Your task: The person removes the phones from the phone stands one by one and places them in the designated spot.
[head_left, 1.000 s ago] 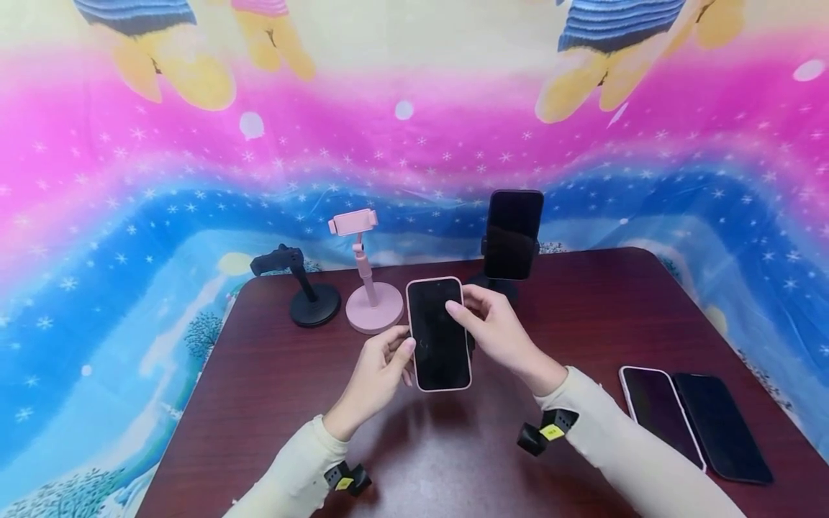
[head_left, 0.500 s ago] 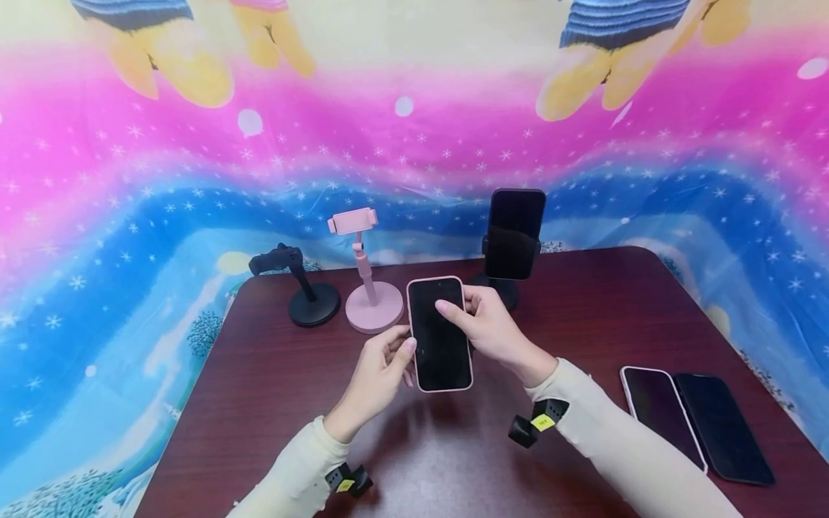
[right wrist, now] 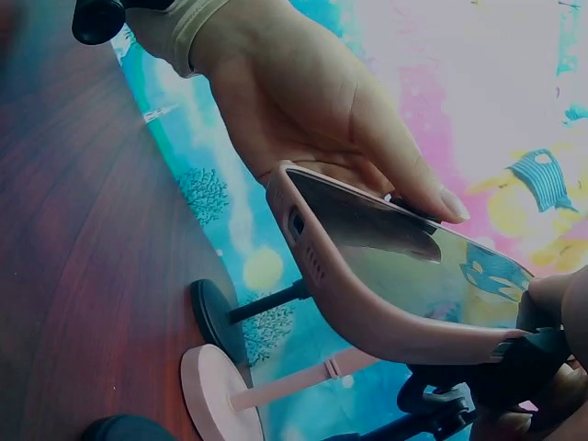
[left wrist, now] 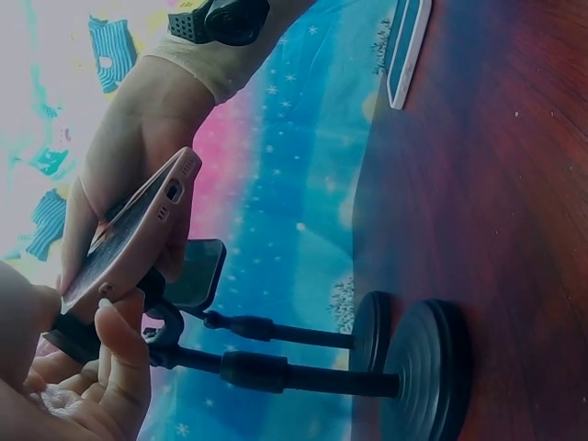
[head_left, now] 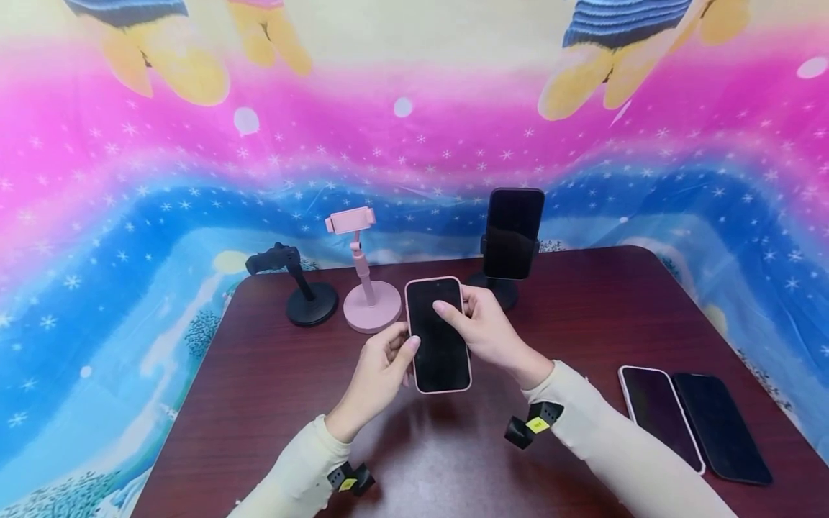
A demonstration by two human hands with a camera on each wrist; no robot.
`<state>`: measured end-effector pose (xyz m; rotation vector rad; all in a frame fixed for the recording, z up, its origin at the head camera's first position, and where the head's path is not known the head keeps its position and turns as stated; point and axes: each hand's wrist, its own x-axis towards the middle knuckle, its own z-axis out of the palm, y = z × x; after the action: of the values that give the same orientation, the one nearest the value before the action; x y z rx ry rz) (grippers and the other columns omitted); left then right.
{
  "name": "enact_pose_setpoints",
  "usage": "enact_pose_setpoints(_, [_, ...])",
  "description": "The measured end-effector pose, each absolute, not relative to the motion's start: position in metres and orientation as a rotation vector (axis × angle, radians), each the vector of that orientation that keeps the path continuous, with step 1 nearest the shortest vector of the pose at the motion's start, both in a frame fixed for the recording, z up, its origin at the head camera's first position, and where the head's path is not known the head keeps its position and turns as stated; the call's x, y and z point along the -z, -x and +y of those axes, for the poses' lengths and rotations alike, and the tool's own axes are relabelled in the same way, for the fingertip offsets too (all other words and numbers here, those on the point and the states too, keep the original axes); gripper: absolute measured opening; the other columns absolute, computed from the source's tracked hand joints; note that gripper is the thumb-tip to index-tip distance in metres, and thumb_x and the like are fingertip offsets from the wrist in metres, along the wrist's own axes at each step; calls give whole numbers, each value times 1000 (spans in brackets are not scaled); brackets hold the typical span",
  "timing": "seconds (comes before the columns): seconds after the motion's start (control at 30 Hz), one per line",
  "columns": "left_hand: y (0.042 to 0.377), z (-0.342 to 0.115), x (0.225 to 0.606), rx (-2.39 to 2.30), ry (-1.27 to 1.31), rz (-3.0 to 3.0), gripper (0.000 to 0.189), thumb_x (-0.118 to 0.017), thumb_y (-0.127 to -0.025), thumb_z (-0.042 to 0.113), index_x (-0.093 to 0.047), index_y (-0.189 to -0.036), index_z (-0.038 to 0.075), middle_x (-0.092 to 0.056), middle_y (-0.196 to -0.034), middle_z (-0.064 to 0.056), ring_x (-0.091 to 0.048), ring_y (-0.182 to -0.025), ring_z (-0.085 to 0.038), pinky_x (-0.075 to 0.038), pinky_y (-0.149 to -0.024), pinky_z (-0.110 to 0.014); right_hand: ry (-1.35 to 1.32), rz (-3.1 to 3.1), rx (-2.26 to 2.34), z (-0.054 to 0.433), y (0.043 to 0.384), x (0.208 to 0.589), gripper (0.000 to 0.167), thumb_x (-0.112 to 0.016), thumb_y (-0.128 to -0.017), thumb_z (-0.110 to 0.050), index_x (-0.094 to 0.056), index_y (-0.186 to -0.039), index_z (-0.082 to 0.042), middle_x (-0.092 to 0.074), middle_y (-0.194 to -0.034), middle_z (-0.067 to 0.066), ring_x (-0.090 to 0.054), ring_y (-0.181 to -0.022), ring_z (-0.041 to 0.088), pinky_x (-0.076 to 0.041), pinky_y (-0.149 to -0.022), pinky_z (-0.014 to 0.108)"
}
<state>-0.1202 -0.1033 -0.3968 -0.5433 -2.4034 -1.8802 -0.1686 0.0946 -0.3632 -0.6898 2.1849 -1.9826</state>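
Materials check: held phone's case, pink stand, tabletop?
Phone case: likely silicone or soft plastic, matte pink; thick rounded rim, diffuse sheen.
Pink stand: probably moulded plastic, satin; even colour from clip to base, though coated metal is possible.
Tabletop: wood or wood-look laminate, semi-gloss; red-brown grain streaks, light reflection. Core can't be seen.

The head camera looks forward and down over the tabletop. Close in, tilted sideways, the left wrist camera faces the right hand, the right wrist camera the left hand; all views share the pink-cased smartphone.
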Motion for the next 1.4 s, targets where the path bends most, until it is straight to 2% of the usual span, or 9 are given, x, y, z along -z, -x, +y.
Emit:
enact_pose_setpoints(0.13, [120, -102, 397, 1845, 536, -2427, 23, -52, -107, 20, -64, -119, 5, -65, -74, -15, -52, -46, -13, -46, -42, -25, 690, 2189, 1974, 95, 170, 365, 25, -56, -104, -10, -62, -118, 9, -73, -94, 31, -77, -74, 14, -65, -68, 38])
enact_pose_setpoints(0.3, [118, -101, 397, 1813, 517, -2438, 23, -49, -108, 20, -63, -118, 5, -65, -75, -14, -50, -46, -8, -46, -42, -24, 687, 2181, 1984, 95, 172, 367, 24, -57, -103, -10, -62, -119, 8, -73, -95, 32, -77, -75, 14, -65, -68, 39])
enact_pose_setpoints(0.57, [118, -97, 399, 1808, 507, -2420, 23, -48, -108, 19, -63, -117, 4, -65, -74, -15, -53, -46, -11, -51, -44, -28, 667, 2167, 2057, 96, 170, 372, 24, -58, -102, -6, -63, -116, 12, -72, -93, 35, -77, -74, 12, -65, -68, 37])
enact_pose_setpoints(0.77, [118, -97, 399, 1825, 517, -2392, 22, -47, -108, 17, -62, -115, 2, -63, -72, -16, -54, -47, -10, -53, -43, -31, 684, 2149, 2063, 96, 172, 371, 24, -58, -102, -6, -63, -116, 12, -72, -93, 34, -77, -74, 12, -65, -67, 37])
enact_pose_setpoints(0.97, [119, -96, 399, 1852, 530, -2394, 23, -45, -109, 17, -61, -115, 1, -63, -74, -17, -55, -47, -9, -54, -45, -39, 684, 2150, 2058, 98, 173, 370, 24, -58, -102, -6, -63, -115, 13, -72, -93, 36, -76, -73, 11, -65, -67, 35])
enact_pose_setpoints(1.07, [121, -96, 399, 1895, 538, -2384, 23, -44, -109, 16, -59, -115, -1, -63, -75, -20, -55, -47, -10, -54, -44, -38, 683, 2140, 2062, 99, 174, 370, 25, -58, -101, -6, -62, -116, 14, -71, -93, 36, -76, -73, 11, -65, -67, 35])
enact_pose_setpoints(1.23, [123, -98, 398, 2041, 516, -2364, 24, -44, -109, 13, -56, -116, -6, -64, -81, -28, -57, -50, -10, -55, -48, -29, 691, 2131, 2062, 100, 175, 369, 25, -59, -101, -7, -63, -116, 13, -72, -92, 36, -77, -73, 11, -65, -67, 36])
enact_pose_setpoints(1.4, [123, -98, 398, 2105, 486, -2361, 25, -44, -109, 13, -54, -115, -9, -64, -84, -32, -58, -52, -9, -57, -51, -28, 705, 2123, 2057, 100, 177, 368, 25, -59, -101, -7, -63, -115, 13, -72, -92, 36, -77, -73, 12, -65, -66, 37])
